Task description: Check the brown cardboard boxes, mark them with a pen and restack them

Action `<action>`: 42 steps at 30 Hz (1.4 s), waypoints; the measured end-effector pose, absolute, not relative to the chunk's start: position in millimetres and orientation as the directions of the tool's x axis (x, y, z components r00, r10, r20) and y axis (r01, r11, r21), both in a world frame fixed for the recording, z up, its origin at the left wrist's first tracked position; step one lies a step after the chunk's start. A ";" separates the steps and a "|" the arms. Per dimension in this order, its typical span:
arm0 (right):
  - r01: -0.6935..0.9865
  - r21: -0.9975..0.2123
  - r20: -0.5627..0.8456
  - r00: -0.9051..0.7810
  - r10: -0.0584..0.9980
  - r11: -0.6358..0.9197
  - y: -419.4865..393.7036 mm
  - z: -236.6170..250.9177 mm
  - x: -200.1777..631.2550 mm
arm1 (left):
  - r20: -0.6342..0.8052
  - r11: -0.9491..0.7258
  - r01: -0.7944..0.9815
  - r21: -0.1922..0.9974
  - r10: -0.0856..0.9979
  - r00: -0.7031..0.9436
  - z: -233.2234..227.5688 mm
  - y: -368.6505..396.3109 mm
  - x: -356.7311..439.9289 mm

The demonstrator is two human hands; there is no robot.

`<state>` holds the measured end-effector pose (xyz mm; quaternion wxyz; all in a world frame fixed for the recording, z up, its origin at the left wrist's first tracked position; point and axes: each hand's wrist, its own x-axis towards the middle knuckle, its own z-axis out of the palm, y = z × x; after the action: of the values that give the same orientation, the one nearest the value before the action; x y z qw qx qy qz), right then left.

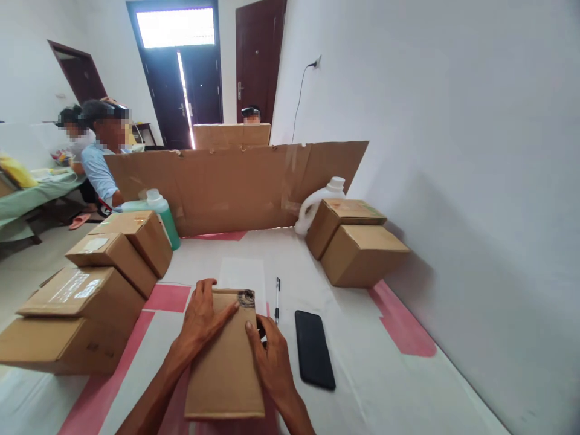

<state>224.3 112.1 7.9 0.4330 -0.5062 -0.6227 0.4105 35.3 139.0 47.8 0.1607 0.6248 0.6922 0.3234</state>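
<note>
A small cardboard box [225, 368] lies on the cloth-covered table [353, 362] in front of me, with a dark scribbled mark [246, 298] at its far right corner. My left hand [202, 314] grips the box's far left side, its thumb stretched across the top towards the mark. On the right edge, my right hand [273, 353] holds the box with the thumb on top and the fingers down the side. Something dark shows by the right fingers; I cannot make it out. Beyond the box are a white paper sheet [242, 272] and a pen [277, 300]. A black phone [315, 349] lies to the right.
Several cardboard boxes [90, 284] line the table's left side; two more boxes [369, 257] stand at the right. A green-liquid bottle [167, 220] and a white jug [312, 208] flank a cardboard screen [235, 187]. Co-workers [97, 160] sit beyond. A wall [475, 181] borders the right.
</note>
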 end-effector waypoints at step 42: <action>-0.063 -0.989 0.128 0.136 0.982 0.138 134.0 49.8 246.3 | 0.384 -0.125 0.812 0.570 0.915 -0.128 52.1 99.3 40.8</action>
<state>246.3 134.0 49.8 0.5818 -0.4791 -0.4799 0.4491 40.8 99.3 52.1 0.0708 0.6564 0.6574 0.3631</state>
